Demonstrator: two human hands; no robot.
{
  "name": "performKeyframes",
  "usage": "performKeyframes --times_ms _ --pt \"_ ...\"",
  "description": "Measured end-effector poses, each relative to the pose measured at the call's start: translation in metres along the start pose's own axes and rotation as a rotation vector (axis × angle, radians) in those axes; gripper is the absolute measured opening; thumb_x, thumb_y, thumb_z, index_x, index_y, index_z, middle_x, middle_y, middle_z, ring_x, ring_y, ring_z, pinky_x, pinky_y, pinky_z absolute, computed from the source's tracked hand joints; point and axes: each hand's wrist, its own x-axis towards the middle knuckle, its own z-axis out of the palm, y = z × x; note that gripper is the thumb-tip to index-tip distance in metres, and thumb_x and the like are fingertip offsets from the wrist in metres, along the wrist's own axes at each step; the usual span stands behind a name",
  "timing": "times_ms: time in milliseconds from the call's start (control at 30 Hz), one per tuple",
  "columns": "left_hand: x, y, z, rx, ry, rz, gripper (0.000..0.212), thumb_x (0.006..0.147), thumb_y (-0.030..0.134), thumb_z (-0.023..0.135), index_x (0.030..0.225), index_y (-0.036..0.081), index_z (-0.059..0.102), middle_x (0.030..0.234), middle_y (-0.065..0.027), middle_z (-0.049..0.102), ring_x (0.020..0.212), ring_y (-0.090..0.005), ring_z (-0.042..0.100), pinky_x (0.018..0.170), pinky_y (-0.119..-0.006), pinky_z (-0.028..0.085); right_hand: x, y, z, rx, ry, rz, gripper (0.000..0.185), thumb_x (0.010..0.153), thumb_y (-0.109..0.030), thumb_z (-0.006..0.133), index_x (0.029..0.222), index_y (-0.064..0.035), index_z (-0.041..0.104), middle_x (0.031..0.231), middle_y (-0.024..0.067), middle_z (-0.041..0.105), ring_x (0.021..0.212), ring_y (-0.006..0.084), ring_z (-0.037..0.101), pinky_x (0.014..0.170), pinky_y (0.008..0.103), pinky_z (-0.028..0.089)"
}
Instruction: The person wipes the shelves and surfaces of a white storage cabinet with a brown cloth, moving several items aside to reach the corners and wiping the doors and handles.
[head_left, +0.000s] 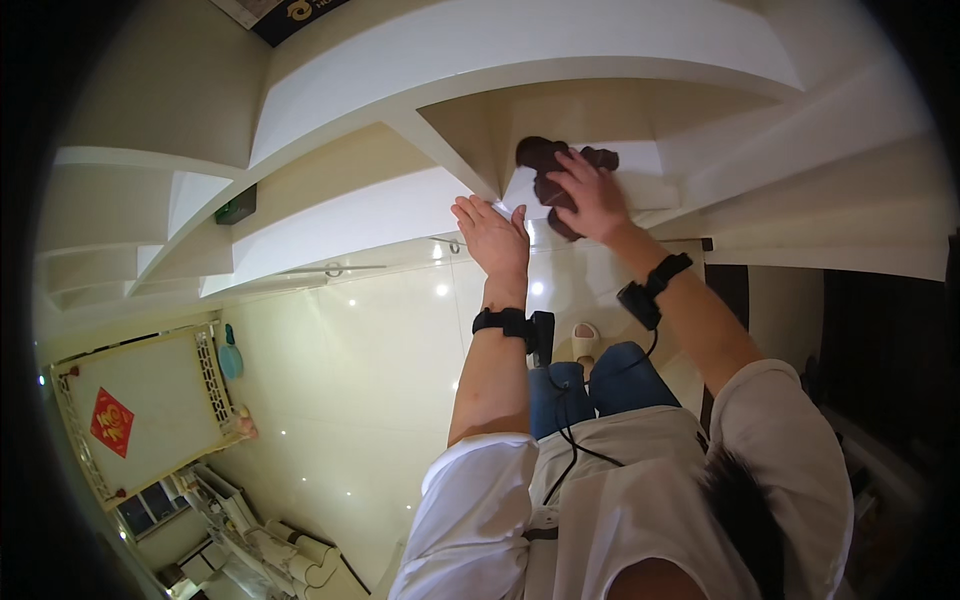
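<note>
A dark brown cloth (559, 180) lies bunched over the white shelf (637, 161) of an open compartment. My right hand (592, 196) presses on it with spread fingers, and part of the cloth hangs at the shelf's front edge. To its left, my left hand (491, 229) holds nothing; its fingers point at the front edge near the upright divider (461, 154), the thumb held apart. Whether its fingertips touch the edge cannot be told. Black straps with small devices and cables sit on both wrists.
More white shelf compartments run to the left, one with a dark green box (237, 205). A dark printed item (296, 16) lies at the top. Metal handles (334, 270) show below the shelf edge. A sofa (300, 559) stands at the lower left.
</note>
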Motion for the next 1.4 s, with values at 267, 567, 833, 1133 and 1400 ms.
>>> performKeyframes --times_ms 267,567,833,1133,1400 --pt "0.007 0.009 -0.002 0.065 -0.014 0.097 0.081 0.093 0.045 0.065 0.142 -0.014 0.039 0.149 -0.0350 0.039 0.142 -0.0476 0.035 0.118 -0.048 0.031 0.071 0.060 -0.001 -0.257 0.151 0.257 0.055 0.077 -0.034 0.071 0.128 -0.0192 0.061 0.144 0.0137 0.049 0.135 0.0335 0.045 0.108 0.0494 0.043" --pt "0.007 -0.005 -0.010 0.130 -0.060 0.104 0.082 0.093 0.048 0.064 0.141 -0.016 0.041 0.148 -0.0356 0.040 0.140 -0.0477 0.037 0.117 -0.046 0.032 0.014 0.046 -0.005 -0.039 0.178 0.072 0.053 0.073 -0.026 0.074 0.124 -0.0139 0.065 0.137 0.0136 0.057 0.126 0.0335 0.053 0.105 0.0523 0.041" --pt "0.018 0.004 -0.021 0.230 -0.189 0.093 0.096 0.082 0.055 0.074 0.140 -0.014 0.043 0.146 -0.0321 0.043 0.139 -0.0441 0.040 0.108 -0.042 0.046 0.055 0.049 -0.004 -0.124 0.091 0.212 0.059 0.073 -0.029 0.072 0.128 -0.0111 0.061 0.143 0.0170 0.051 0.134 0.0359 0.046 0.108 0.0516 0.041" --pt "0.026 -0.002 -0.025 0.224 -0.271 0.043 0.094 0.072 0.048 0.085 0.134 -0.012 0.048 0.140 -0.0260 0.049 0.135 -0.0382 0.047 0.091 -0.039 0.058 -0.031 0.053 -0.029 -0.019 0.213 0.223 0.057 0.072 -0.018 0.075 0.126 -0.0096 0.061 0.146 0.0166 0.051 0.133 0.0395 0.047 0.109 0.0506 0.040" --pt "0.031 -0.004 -0.018 0.307 -0.293 0.043 0.093 0.070 0.050 0.085 0.132 -0.010 0.051 0.142 -0.0271 0.049 0.133 -0.0366 0.049 0.092 -0.039 0.057 -0.035 -0.028 -0.004 0.028 0.085 0.088 0.060 0.069 -0.018 0.078 0.126 -0.0102 0.061 0.145 0.0140 0.049 0.140 0.0359 0.040 0.112 0.0501 0.036"
